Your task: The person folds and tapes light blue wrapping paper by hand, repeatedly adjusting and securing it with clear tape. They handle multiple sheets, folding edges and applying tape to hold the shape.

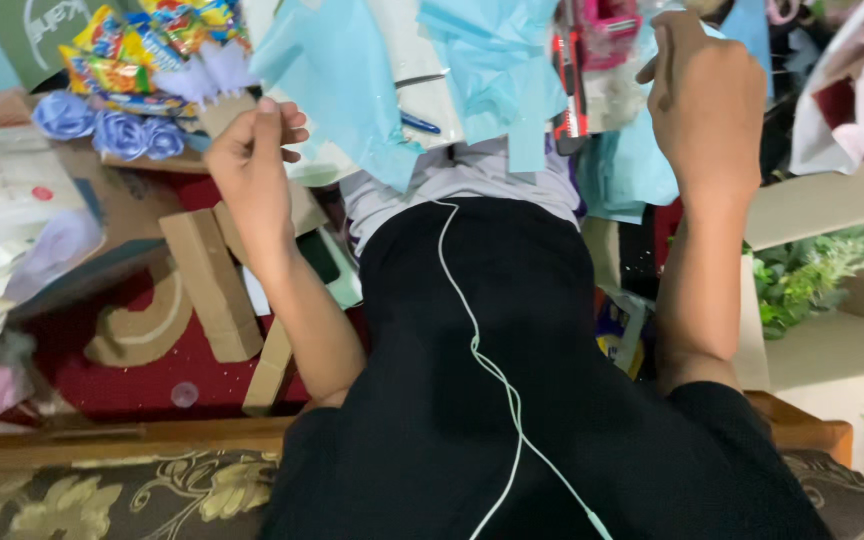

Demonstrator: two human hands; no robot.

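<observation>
Left hand: raised, fingers curled together and pinched on the lower edge of a light blue paper sheet; thumb tip up against the paper.
Right hand: raised on the other side, seen from the back, fingers folded inward; whether clamped on anything, cannot tell; close beside more blue paper.
Paper sheet: hanging in front of the chest, above the lap, between the two hands; further cut strips draped next to it.
Handling: likely very light, thin and limp; probably quick to crease or tear; best taken at an edge or corner with a gentle pinch, both sides supported so as not to sag.
Nearby tools: red cutter standing among the strips; blue pen lying under the sheet.
Left side: blue paper roses in a row; bright snack packets bunched above them; brown cardboard pieces lying flat; white plastic bag at the edge.
Right side: green leafy sprigs tucked among cardboard flaps.
Surface: red mat under the cardboard, crowded with scraps.
Room: floor-level working spot; wooden edge and floral patterned cushion nearest the viewer; thin pale cable trailing down a black garment.
</observation>
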